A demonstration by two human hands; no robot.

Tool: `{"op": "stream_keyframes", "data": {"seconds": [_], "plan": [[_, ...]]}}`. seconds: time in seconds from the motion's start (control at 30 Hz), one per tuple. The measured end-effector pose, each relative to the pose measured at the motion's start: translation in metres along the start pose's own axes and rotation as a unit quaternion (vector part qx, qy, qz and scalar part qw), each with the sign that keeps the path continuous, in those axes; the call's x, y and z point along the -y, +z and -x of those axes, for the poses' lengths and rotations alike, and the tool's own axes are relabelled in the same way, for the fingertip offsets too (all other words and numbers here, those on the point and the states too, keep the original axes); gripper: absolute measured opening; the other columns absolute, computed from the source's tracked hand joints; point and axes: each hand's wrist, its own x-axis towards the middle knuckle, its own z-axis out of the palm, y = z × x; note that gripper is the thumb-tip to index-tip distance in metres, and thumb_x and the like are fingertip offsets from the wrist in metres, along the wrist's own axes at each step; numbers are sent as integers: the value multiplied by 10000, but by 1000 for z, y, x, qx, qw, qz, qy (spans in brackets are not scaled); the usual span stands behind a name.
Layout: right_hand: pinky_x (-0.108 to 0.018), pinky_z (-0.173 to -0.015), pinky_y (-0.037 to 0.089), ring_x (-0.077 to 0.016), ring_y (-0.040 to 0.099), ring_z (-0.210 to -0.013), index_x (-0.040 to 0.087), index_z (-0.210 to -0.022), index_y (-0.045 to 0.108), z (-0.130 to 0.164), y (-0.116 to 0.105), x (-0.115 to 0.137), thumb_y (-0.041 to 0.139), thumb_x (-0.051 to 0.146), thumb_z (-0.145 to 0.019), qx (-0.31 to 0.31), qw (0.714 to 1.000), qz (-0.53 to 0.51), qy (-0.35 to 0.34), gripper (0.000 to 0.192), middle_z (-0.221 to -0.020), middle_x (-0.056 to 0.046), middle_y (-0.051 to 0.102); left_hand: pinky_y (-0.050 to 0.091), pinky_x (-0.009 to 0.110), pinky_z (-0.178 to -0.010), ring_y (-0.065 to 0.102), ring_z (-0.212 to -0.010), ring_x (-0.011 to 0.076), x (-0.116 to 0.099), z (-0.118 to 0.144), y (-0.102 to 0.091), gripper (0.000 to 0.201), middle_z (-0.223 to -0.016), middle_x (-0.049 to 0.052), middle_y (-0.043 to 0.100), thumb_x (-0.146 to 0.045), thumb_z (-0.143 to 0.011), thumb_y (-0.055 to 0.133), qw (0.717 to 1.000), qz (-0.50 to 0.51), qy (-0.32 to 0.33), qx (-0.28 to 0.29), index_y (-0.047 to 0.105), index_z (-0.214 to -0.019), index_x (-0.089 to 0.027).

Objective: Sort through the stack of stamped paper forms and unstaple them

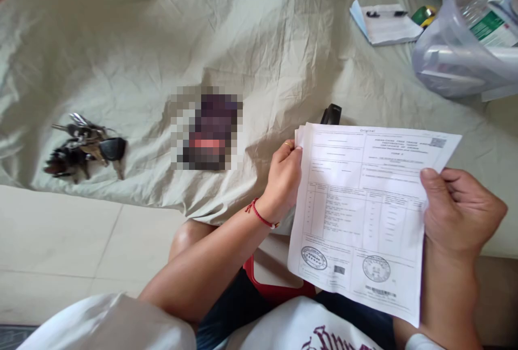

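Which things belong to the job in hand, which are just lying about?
In use: stamped form, held by left hand and right hand.

Lying about: keys; pixelated object; black object; paper pad; green-and-yellow object; translucent container.

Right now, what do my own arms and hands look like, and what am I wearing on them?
Your left hand has a gold-coloured ring and a red braided bracelet at its wrist. Your right hand shows neither. White sleeves stop well short of both wrists.
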Motion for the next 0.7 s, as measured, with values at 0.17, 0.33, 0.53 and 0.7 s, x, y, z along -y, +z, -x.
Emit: {"op": "stream_keyframes", "data": {"seconds": [0.17, 0.33, 0.53, 0.7], "plan": [[-324, -554, 419, -171, 553, -568, 208, -748, 817, 0, 6, 1, 888, 440, -765, 21, 999, -5, 30, 243, -606, -6, 682, 415, 268, -701, 485, -727, 143, 1, 1, 0, 215, -782, -19, 544, -173, -999, 669, 1000, 0, 26, 4, 588, -805, -218], [-326, -584, 447, -169, 584, -587, 212, -782, 829, 2, 11, -2, 891, 451, -793, 37, 998, -18, 47, 247, -657, -4, 722, 470, 295, -775, 558, -785, 162, 2, 2, -1, 274, -841, -4, 604, -337, -1054, 738, 999, -4, 40, 17, 611, -842, -220], [-352, -589, 520, -198, 659, -611, 236, -965, 907, -20, 6, -21, 900, 392, -720, 130, 987, 17, 95, 290, -760, -42, 802, 488, 307, -811, 631, -830, 171, 7, 1, -3, 80, -942, 27, 715, -214, -991, 734, 998, -44, 38, 25, 665, -950, -208], [-430, -822, 649, -259, 820, -887, 247, -1223, 913, -46, -2, 15, 836, 365, -816, 57, 994, 65, -69, 431, -1003, -103, 880, 497, 298, -800, 636, -828, 167, 9, 1, -5, 78, -940, 27, 720, -249, -1006, 725, 997, -57, 30, 36, 667, -977, -204]]}}
